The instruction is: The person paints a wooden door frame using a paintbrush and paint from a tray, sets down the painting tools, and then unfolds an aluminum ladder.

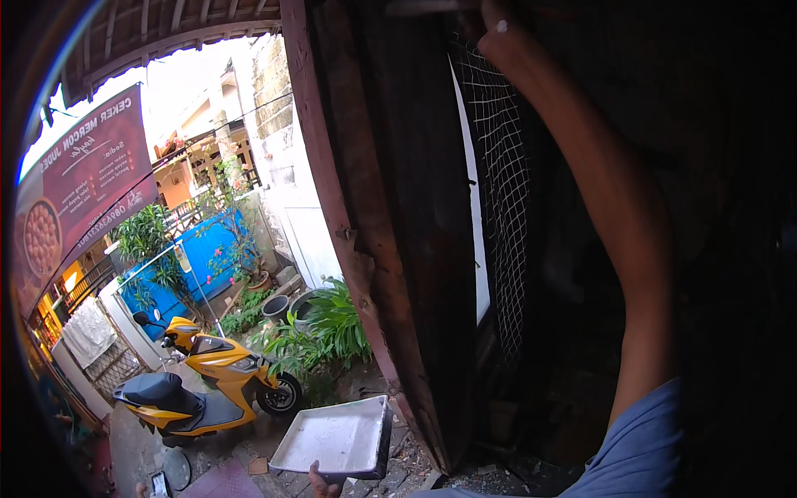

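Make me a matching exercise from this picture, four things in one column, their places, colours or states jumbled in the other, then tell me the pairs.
Things:
1. Tray
2. Scooter
3. Right hand
4. Banner

Descriptions:
A. Yellow with a dark seat
B. Dark red, at the picture's left
C. Pale inside, held at its near edge by the left hand
D. Raised to the picture's upper edge

Pairs: 1-C, 2-A, 3-D, 4-B

1. We see the right hand (496, 17) only dimly, cut off above.
2. We cannot identify the blurred pale thing (425, 7) there.
3. We find the left hand (323, 484) cut off below.
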Demonstrator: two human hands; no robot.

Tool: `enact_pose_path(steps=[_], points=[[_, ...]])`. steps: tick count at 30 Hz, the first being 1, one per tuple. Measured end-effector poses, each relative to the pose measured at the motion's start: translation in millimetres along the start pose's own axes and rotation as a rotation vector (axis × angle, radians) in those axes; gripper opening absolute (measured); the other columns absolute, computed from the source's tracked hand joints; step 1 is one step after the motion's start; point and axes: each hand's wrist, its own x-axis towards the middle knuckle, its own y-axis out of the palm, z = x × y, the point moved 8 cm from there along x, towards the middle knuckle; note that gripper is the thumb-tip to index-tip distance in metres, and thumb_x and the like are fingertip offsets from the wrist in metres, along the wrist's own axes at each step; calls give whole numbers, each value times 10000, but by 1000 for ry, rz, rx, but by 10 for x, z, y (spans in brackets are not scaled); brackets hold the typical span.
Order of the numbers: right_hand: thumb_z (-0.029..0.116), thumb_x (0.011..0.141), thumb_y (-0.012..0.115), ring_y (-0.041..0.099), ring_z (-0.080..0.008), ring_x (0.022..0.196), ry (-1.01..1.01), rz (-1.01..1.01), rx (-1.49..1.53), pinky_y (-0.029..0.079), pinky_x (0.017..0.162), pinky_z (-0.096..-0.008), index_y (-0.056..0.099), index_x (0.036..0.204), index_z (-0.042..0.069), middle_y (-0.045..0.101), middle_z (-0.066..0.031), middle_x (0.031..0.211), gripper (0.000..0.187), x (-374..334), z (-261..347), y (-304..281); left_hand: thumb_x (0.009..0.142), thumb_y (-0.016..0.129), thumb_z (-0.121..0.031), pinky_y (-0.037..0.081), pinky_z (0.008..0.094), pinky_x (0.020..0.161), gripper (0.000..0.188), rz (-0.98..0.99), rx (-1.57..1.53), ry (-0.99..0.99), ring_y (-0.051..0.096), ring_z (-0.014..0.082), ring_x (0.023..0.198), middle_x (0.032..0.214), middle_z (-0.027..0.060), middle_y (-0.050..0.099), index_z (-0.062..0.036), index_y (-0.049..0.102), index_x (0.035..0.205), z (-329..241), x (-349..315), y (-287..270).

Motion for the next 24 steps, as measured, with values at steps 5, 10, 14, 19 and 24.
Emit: enact_pose_path(steps=[5,10,14,19,24], points=[[240,774,504,452,-69,414,144,-91,-378,358,323,-200,482,763,68,503,-33,617,174,-938,-250,-311,788,461,-319,412,437,827,435,47,27,-19,506,277,946,1036,151,532,-9,463,1093,-62,-10,116],[239,730,598,462,-69,411,56,-154,-294,344,301,-186,496,800,61,504,-16,615,216,-1227,-125,-570,784,455,-321,399,447,834,444,106,49,4,494,285,962,1057,148,517,-16,448,1107,-155,-100,228],[228,801,527,495,-49,506,-342,53,-227,401,424,-195,528,901,45,528,-3,671,208,-724,274,-144,780,449,-323,388,455,841,452,138,63,8,485,290,974,1074,145,505,-22,437,1117,-146,-103,328],[295,874,373,537,-189,732,-692,-181,-955,443,606,-269,483,1038,3,546,-97,868,352,-249,505,301,776,443,-325,375,465,848,463,163,65,16,474,297,990,1096,142,490,-29,423,1131,-116,-130,351],[325,763,549,554,-181,554,-752,90,-767,436,561,-292,562,611,4,571,-48,585,354,-1253,463,222,771,436,-328,362,475,856,474,181,41,47,463,305,1005,1117,139,475,-36,408,1144,-140,-190,297]])
